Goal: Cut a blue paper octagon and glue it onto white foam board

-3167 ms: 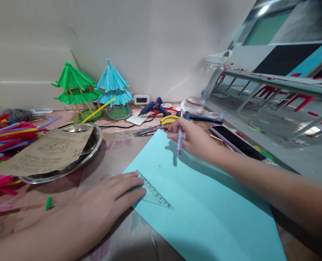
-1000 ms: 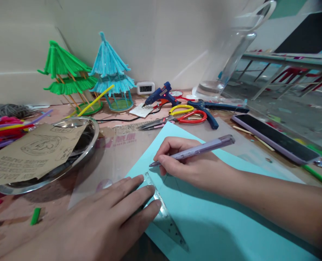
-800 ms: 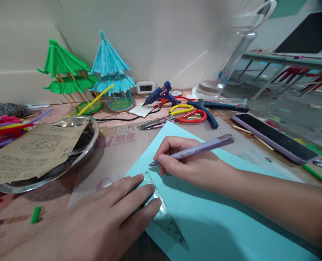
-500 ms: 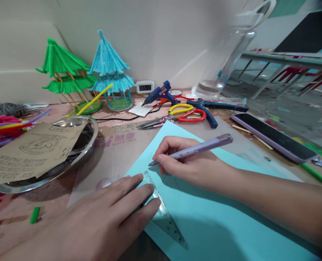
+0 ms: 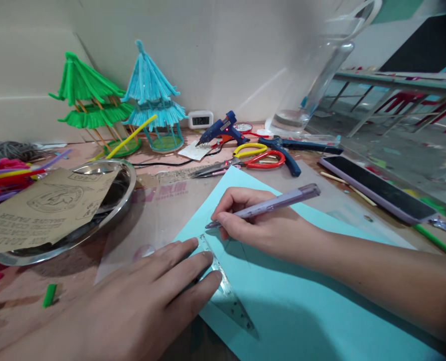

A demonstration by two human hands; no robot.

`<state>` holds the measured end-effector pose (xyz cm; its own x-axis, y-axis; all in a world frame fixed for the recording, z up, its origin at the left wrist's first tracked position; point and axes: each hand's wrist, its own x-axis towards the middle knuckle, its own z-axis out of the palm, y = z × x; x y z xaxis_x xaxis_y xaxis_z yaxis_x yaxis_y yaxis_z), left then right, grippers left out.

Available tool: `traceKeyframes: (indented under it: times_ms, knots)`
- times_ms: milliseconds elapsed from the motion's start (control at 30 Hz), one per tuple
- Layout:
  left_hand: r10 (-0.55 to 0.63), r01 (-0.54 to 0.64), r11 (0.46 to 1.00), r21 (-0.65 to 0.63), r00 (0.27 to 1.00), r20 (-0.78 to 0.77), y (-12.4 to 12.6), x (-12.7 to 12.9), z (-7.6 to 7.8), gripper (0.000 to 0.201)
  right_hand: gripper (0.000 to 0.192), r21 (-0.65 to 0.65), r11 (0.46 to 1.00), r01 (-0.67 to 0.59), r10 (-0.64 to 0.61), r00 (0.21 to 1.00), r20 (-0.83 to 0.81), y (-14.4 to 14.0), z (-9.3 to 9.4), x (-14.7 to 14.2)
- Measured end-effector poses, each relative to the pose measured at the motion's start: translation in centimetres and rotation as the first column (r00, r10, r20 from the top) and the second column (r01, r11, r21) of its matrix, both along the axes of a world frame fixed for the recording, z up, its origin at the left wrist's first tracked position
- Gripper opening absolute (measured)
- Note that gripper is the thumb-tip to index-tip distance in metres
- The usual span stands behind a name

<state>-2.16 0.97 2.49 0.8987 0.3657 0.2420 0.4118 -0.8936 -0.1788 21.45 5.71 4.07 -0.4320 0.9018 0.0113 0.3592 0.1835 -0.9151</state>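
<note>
A sheet of light blue paper [image 5: 283,311] lies in front of me with faint lines drawn near its upper left part. My right hand [image 5: 249,218] rests on it, fingers closed round a purple pen [image 5: 275,204] whose tip is at the paper, just above the end of a ruler. That clear set-square ruler [image 5: 232,301] lies on the paper's left part. Spread flat, the fingers of my left hand [image 5: 170,286] press on the ruler and hide some of it.
Behind the paper lie red-and-yellow-handled scissors [image 5: 245,160], blue pliers [image 5: 286,150] and a blue glue gun [image 5: 223,128]. Left are a metal bowl [image 5: 127,195] under brown card and green and blue pagoda models [image 5: 155,100]. A phone [image 5: 377,188] and a clear jug [image 5: 301,95] stand right.
Almost nothing differs. Both hands, the pen and the ruler keep their places on the paper; the view has shifted very slightly.
</note>
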Motion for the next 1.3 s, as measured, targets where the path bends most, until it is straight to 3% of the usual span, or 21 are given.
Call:
traceKeyframes:
  times_ms: [533,900,1300]
  knots:
    - [-0.002,0.001,0.999,-0.035,1.0,-0.009,-0.3,-0.4,-0.5,0.054,0.01,0.014,1.0,-0.02,0.02,1.0,-0.004,0.1,-0.2,0.0]
    - [0.043,-0.04,0.981,-0.189,0.999,0.012,-0.2,-0.6,-0.8,0.058,0.012,0.022,0.999,-0.026,0.026,1.0,0.003,0.1,0.0,0.1]
    - [0.026,-0.029,0.993,-0.115,0.999,-0.031,-0.3,-0.5,-0.5,0.057,0.012,0.009,1.0,-0.019,0.019,1.0,0.012,0.0,0.0,0.1]
